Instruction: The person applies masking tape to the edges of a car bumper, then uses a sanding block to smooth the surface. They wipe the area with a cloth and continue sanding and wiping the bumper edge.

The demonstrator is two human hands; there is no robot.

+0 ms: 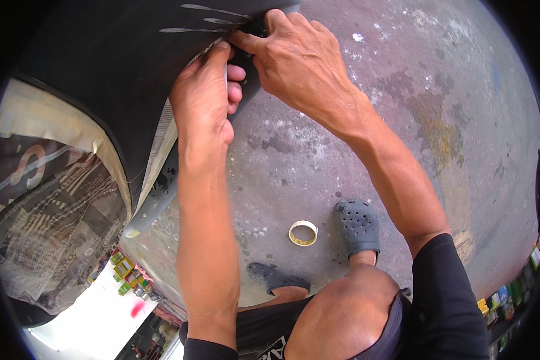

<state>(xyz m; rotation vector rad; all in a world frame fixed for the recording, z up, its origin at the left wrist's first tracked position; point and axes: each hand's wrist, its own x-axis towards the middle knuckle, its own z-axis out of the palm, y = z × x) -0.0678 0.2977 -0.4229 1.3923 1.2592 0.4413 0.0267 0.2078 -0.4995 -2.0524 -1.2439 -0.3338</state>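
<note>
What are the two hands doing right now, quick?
Left hand: closed, fingers curled, pressing the newspaper masking against the dark car panel.
Right hand: closed, fingertips pinching at the panel's edge; what it pinches cannot be told.

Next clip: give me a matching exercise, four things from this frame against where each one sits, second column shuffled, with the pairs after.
Things:
1. tape roll
2. left hand
3. newspaper
4. right shoe

Places:
A. over the car body at the left of the frame
B. flat on the concrete floor, between the two shoes
C. pressed on the paper edge along the dark panel
D. on the floor just right of the tape roll

Pairs: 1-B, 2-C, 3-A, 4-D
</note>
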